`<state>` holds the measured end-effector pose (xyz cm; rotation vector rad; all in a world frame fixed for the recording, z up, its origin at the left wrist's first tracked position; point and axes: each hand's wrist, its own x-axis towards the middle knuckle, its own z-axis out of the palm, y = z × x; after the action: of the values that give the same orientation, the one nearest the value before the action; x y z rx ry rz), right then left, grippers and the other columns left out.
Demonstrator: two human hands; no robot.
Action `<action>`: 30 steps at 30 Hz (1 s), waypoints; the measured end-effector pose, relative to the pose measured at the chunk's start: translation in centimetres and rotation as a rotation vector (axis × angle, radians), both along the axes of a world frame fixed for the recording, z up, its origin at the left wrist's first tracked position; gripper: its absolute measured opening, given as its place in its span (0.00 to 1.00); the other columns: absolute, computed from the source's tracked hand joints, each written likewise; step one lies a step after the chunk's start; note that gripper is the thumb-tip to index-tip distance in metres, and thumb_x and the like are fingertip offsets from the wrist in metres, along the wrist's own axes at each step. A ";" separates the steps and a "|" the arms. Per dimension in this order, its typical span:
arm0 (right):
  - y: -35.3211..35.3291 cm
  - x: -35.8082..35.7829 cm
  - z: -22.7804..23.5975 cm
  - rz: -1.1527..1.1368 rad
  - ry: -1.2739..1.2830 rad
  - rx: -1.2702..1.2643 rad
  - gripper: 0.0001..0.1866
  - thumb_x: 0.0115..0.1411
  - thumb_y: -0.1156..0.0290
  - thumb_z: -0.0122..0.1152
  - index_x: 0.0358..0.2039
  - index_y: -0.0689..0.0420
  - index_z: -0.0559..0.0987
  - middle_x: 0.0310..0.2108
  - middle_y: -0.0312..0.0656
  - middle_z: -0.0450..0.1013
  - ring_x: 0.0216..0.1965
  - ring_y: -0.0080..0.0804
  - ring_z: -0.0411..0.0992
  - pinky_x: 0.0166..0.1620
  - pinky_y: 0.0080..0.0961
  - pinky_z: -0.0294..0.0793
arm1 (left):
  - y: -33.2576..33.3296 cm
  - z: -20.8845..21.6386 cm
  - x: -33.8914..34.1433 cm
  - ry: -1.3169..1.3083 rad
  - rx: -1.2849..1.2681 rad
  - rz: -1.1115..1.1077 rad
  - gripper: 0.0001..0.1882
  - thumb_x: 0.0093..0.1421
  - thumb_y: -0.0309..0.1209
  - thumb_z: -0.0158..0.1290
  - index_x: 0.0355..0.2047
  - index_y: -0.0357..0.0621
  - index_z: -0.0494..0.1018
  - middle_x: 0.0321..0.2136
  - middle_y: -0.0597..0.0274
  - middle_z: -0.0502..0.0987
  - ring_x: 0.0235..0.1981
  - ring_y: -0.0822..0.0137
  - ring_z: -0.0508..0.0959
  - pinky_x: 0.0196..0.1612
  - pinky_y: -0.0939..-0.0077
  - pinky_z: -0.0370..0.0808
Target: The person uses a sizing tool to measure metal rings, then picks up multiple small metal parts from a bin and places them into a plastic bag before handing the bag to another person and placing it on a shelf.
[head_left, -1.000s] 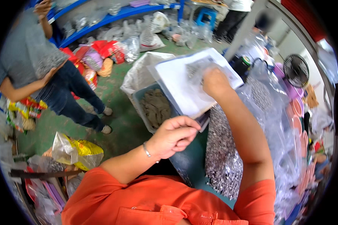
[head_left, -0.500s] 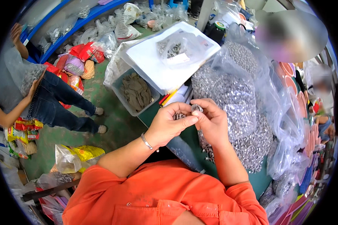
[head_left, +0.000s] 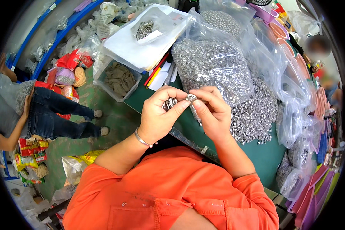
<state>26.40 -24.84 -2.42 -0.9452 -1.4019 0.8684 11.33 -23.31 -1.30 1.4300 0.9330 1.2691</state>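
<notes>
My left hand [head_left: 153,115] is closed around several small silvery metal pieces [head_left: 168,104], partly hidden by its fingers. Between the fingertips of both hands sits one small round silvery metal piece [head_left: 191,98]; its exact kind is too small to make out. My right hand [head_left: 215,119] pinches this piece from the right with thumb and forefinger, while the left thumb and forefinger meet it from the other side. Just beyond the right hand lies a large clear plastic bag [head_left: 214,57] full of small shiny metal parts, with a loose heap of such parts [head_left: 255,115] spilling beside it.
A grey plastic bin [head_left: 131,92] holding brown cloth stands left of the green table [head_left: 241,155]. Behind it are a white board [head_left: 119,44], a bag of metal parts [head_left: 146,30] and pens [head_left: 154,76]. At left another person [head_left: 46,111] holds a clear bag.
The view has shifted, so the table and its things sit further left and higher. Both hands stay together at the small round piece, which has turned slightly between the fingertips.
</notes>
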 end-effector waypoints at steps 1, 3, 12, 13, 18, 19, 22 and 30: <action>-0.1 0.2 -0.3 -0.024 -0.035 0.036 0.11 0.51 0.79 0.57 0.37 0.59 0.76 0.31 0.38 0.66 0.29 0.21 0.65 0.30 0.15 0.65 | 0.0 -0.1 0.1 0.040 0.072 0.001 0.07 0.49 0.21 0.56 0.29 0.37 0.72 0.26 0.63 0.73 0.28 0.75 0.72 0.32 0.84 0.68; -0.4 0.5 -0.5 -0.062 -0.084 0.085 0.11 0.50 0.80 0.58 0.36 0.59 0.77 0.31 0.38 0.66 0.29 0.23 0.65 0.30 0.15 0.65 | 0.0 -0.1 0.2 0.106 0.178 -0.005 0.06 0.48 0.20 0.56 0.29 0.37 0.72 0.26 0.63 0.72 0.28 0.75 0.71 0.32 0.84 0.68; -0.7 0.0 -1.2 -0.008 -0.055 -0.060 0.08 0.52 0.78 0.57 0.34 0.60 0.78 0.30 0.39 0.68 0.25 0.21 0.67 0.27 0.14 0.66 | -0.2 -0.1 -0.6 0.191 0.219 -0.035 0.06 0.47 0.20 0.57 0.27 0.36 0.72 0.26 0.63 0.72 0.27 0.75 0.71 0.31 0.84 0.67; -0.7 -0.2 -1.1 0.025 -0.018 -0.096 0.07 0.52 0.78 0.57 0.34 0.61 0.78 0.30 0.39 0.69 0.25 0.20 0.67 0.26 0.13 0.66 | -0.3 -0.1 -0.7 0.194 0.220 -0.023 0.06 0.47 0.20 0.57 0.27 0.36 0.73 0.25 0.63 0.72 0.27 0.74 0.71 0.31 0.84 0.67; -0.4 -1.0 -1.1 0.134 0.077 -0.140 0.07 0.55 0.77 0.54 0.34 0.62 0.77 0.31 0.39 0.68 0.22 0.18 0.67 0.23 0.11 0.67 | -0.4 -0.3 -1.5 0.191 0.275 0.037 0.07 0.45 0.22 0.58 0.27 0.38 0.74 0.23 0.61 0.73 0.24 0.71 0.72 0.27 0.81 0.68; -0.3 -1.2 -1.1 0.149 0.079 -0.142 0.07 0.55 0.78 0.54 0.34 0.63 0.77 0.31 0.39 0.68 0.23 0.18 0.67 0.24 0.12 0.67 | -0.4 -0.4 -1.7 0.188 0.285 0.044 0.07 0.45 0.22 0.59 0.27 0.38 0.74 0.23 0.60 0.73 0.24 0.71 0.72 0.27 0.81 0.69; 0.3 -2.0 -1.2 0.186 0.095 -0.118 0.08 0.55 0.79 0.53 0.35 0.63 0.76 0.32 0.40 0.68 0.23 0.19 0.68 0.25 0.12 0.68 | -0.4 -0.3 -2.5 0.197 0.310 0.083 0.08 0.45 0.22 0.59 0.27 0.39 0.74 0.23 0.61 0.73 0.24 0.71 0.73 0.28 0.81 0.69; 2.7 -5.8 -0.2 0.299 0.122 -0.055 0.08 0.56 0.80 0.51 0.36 0.65 0.76 0.33 0.41 0.68 0.25 0.21 0.69 0.27 0.13 0.69 | -0.3 0.8 -5.4 0.114 0.334 0.213 0.07 0.46 0.20 0.58 0.27 0.38 0.74 0.24 0.61 0.72 0.24 0.73 0.73 0.27 0.82 0.69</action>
<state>20.59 -22.16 -2.63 -0.7198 -1.4401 1.1726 5.97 -23.58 -0.53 1.7099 1.0036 1.5708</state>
